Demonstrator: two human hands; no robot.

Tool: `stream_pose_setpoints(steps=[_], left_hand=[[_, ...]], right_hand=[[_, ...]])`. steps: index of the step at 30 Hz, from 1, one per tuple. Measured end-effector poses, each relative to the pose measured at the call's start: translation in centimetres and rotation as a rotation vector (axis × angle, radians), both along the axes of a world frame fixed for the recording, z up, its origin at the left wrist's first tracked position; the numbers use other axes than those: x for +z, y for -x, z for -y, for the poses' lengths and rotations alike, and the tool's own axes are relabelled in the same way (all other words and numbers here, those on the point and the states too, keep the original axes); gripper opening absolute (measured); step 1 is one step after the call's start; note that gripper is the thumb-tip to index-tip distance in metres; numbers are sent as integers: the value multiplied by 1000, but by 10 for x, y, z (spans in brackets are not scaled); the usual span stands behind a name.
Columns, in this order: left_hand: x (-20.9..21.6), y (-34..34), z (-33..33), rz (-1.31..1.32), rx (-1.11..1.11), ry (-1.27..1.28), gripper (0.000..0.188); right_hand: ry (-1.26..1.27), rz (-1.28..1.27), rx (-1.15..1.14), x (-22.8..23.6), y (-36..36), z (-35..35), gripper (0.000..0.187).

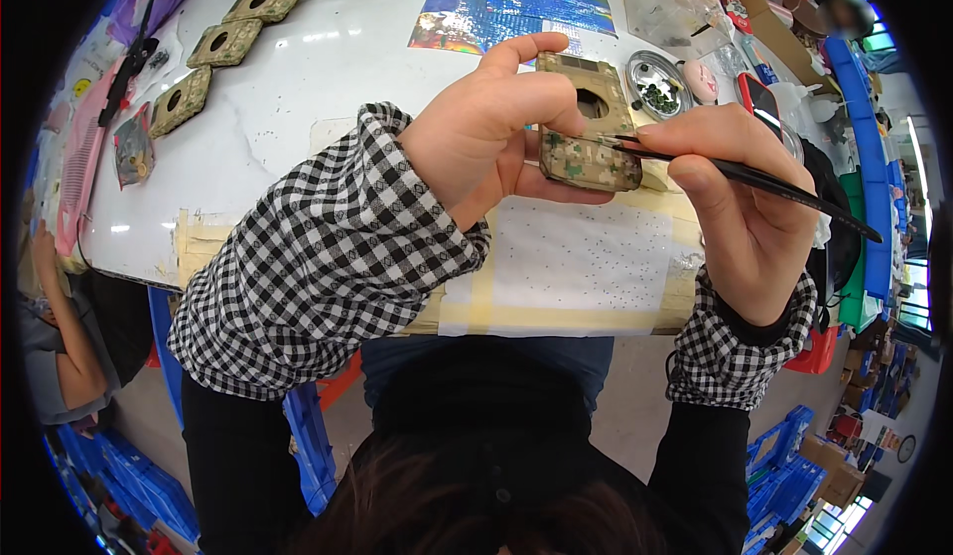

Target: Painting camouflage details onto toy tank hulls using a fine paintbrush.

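My left hand (486,118) holds a camouflage-patterned case (594,165) over the near edge of the table. The case is a rounded rectangle in tan and green with a dark round hole in its upper half. My left thumb and fingers grip its side and lower end. My right hand (740,173) pinches slim black tweezers (784,190), whose tip reaches the case's face just below the hole. What the tip holds, if anything, is too small to tell. Beside the case, to the right, a round clear dish (657,85) contains small dark green bits.
White paper (581,267) dotted with tiny specks is taped at the near edge. More camouflage cases (182,101) form a row at the far left. A shiny holographic sheet (511,9) lies beyond my hands. Clear plastic bags (675,9) and a red-edged phone (759,98) lie right.
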State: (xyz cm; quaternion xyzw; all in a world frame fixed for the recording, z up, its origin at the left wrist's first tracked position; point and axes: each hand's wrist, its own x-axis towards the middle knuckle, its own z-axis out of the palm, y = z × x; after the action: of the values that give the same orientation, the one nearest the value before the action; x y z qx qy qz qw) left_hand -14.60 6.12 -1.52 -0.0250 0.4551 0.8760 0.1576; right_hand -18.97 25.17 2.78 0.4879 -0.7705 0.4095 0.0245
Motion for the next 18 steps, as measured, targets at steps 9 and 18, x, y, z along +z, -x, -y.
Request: stream_pose_setpoints(steps=[9,18], left_hand=[[0,0,0,-7,7,-5,68],[-2,0,0,-14,-1,1,68]], right_hand=[[21,17,-3,-2,0,0,15],[16,23,-11,-2,0,0,14]])
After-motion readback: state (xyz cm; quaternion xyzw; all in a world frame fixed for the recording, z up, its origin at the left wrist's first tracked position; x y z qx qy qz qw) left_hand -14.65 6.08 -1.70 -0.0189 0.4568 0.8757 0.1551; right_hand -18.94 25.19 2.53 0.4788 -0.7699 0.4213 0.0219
